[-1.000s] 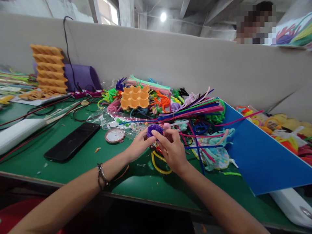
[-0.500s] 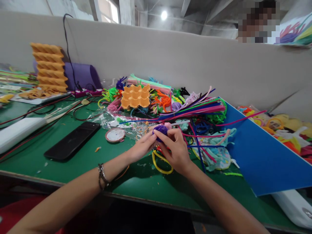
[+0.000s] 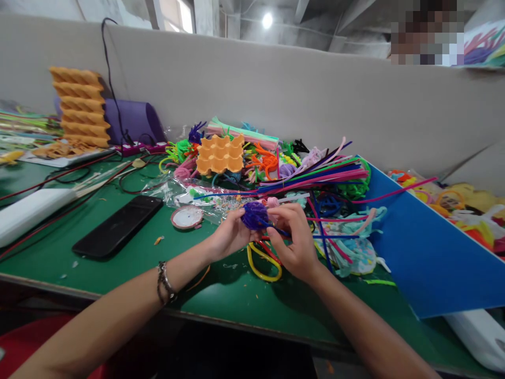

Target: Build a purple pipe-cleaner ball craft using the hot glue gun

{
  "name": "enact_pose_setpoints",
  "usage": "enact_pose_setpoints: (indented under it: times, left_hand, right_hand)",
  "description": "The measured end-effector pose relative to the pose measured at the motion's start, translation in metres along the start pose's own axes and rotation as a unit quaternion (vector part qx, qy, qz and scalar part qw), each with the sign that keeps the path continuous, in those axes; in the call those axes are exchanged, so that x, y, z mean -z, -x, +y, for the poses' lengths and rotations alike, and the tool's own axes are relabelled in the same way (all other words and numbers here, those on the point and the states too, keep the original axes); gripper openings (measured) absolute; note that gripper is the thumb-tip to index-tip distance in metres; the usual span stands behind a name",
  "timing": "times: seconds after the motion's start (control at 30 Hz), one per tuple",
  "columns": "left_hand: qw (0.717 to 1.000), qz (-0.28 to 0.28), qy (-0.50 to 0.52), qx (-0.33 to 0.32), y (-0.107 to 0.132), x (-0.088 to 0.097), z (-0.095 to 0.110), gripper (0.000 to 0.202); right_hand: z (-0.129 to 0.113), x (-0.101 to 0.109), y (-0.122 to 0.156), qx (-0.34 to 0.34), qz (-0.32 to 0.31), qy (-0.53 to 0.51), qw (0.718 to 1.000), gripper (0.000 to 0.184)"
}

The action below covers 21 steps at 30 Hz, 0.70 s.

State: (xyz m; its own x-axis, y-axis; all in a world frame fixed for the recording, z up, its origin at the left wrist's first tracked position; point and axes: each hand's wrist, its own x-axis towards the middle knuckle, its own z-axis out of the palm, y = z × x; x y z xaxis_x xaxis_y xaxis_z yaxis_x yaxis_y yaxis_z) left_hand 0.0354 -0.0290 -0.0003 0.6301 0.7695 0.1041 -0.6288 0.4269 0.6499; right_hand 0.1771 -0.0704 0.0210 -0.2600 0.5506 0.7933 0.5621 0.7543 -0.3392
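Observation:
A dark purple-blue ball of coiled pipe cleaner (image 3: 253, 215) is held up over the table in my left hand (image 3: 226, 238), with the thumb and fingers around its left side and underside. From its right side a short stretch of blue pipe cleaner leads into my right hand (image 3: 298, 242), whose thumb and fingers close on it. Beneath the hands lies a yellow loop (image 3: 265, 277) with a red part beside it; the rest is hidden. Just behind the ball are a small pink piece (image 3: 272, 202) and a whitish stick (image 3: 294, 198).
Loose pipe cleaners (image 3: 315, 179) pile up behind my hands, with an orange egg-crate piece (image 3: 220, 154) among them. A blue board (image 3: 430, 252) leans at right. A black phone (image 3: 118, 226) and a small round dish (image 3: 187, 217) lie left. Beyond the partition (image 3: 276, 95) is another person.
The ball has turned and shifted slightly left, showing more of its coils. My right hand has moved right, off the ball, and a strand now spans the gap.

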Motion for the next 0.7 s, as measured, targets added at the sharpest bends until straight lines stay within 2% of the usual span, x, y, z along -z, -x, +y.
enact_pose_setpoints:
  times: [0.13, 0.33, 0.53, 0.7]
  left_hand:
    - [0.999, 0.008, 0.011, 0.034, 0.0012, 0.002, 0.0025, 0.027]
    - [0.997, 0.008, -0.007, 0.077, 0.0019, 0.0047, 0.0041, 0.03]
    - [0.997, -0.004, -0.01, 0.083, 0.0045, 0.0011, 0.0045, 0.036]
    - [0.997, 0.017, -0.017, 0.077, 0.0036, -0.0006, 0.0045, 0.032]
  right_hand:
    - [0.0, -0.0023, 0.0003, 0.007, -0.008, -0.01, 1.0, 0.012]
    - [0.0009, -0.0021, -0.0019, 0.039, -0.013, 0.023, 0.999, 0.011]
    - [-0.0009, -0.0025, -0.0025, 0.046, -0.006, 0.03, 0.998, 0.01]
    - [0.0014, -0.0038, -0.0017, 0.031, 0.004, 0.009, 0.999, 0.011]
